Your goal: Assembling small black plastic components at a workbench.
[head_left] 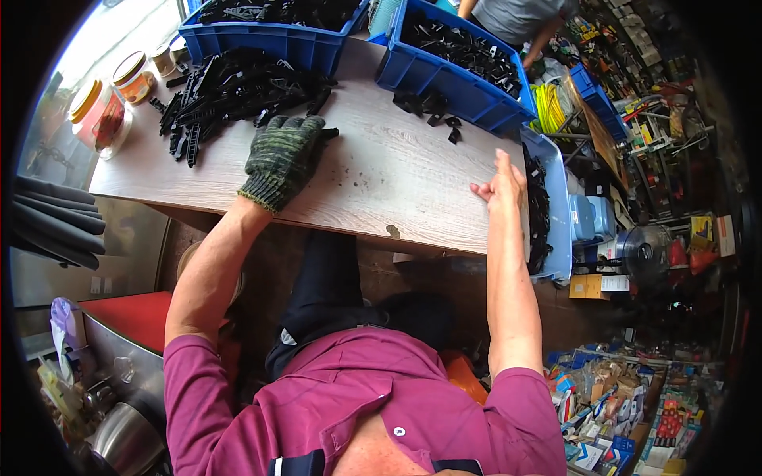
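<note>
My left hand [283, 159], in a green and black knitted glove, is closed at the near edge of a heap of long black plastic strips [230, 91] on the table. The end of a black plastic piece [330, 133] pokes out beside its fingers; the rest is hidden under the glove. My bare right hand [503, 184] is over the table's right end, with its thumb apart and fingers stretched, and nothing shows in it. Beyond it, several small black clips [432, 107] lie loose below a blue crate [452, 71] full of similar clips.
Another blue crate [270, 47] of black parts stands at the far left, beside lidded jars [99, 119]. A pale blue bin [559, 206] with black parts adjoins the right edge of the wooden table [381, 182]. Across the table is another person [516, 20]. Packed shelves fill the right side.
</note>
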`<state>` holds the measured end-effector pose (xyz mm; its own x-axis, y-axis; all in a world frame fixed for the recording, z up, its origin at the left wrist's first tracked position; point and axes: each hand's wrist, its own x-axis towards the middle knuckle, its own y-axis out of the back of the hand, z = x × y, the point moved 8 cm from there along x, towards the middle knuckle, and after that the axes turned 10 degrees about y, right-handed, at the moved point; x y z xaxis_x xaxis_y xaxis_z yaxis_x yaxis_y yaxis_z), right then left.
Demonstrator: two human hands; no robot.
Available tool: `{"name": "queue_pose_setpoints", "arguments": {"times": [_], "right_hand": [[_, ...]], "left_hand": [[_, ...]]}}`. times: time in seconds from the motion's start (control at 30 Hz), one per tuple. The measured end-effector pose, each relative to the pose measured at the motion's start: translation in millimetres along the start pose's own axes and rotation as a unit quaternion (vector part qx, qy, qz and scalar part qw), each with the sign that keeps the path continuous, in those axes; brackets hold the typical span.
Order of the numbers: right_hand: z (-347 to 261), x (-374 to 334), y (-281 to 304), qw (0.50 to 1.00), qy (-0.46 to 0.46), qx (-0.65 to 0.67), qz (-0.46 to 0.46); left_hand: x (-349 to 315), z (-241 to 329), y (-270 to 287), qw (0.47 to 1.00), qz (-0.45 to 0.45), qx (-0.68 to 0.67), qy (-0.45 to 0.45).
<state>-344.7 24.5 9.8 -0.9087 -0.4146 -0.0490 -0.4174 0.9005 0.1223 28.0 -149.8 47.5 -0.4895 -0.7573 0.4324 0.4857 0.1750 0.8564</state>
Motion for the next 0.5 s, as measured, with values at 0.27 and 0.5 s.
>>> {"name": "queue_pose_setpoints", "arguments": {"times": [0.27, 0.5], "right_hand": [[-6.6, 11.1, -59.4, 0.987, 0.008, -0.156, -0.048], [-23.0, 13.8, -89.4, 0.918, 0.095, -0.372, -0.102]], "left_hand": [[2.0, -1.2, -4.2, 0.991, -0.024, 0.071, 0.108], [-4.4, 36.8, -12.3, 1.0, -0.017, -0.005, 0.009]]}}
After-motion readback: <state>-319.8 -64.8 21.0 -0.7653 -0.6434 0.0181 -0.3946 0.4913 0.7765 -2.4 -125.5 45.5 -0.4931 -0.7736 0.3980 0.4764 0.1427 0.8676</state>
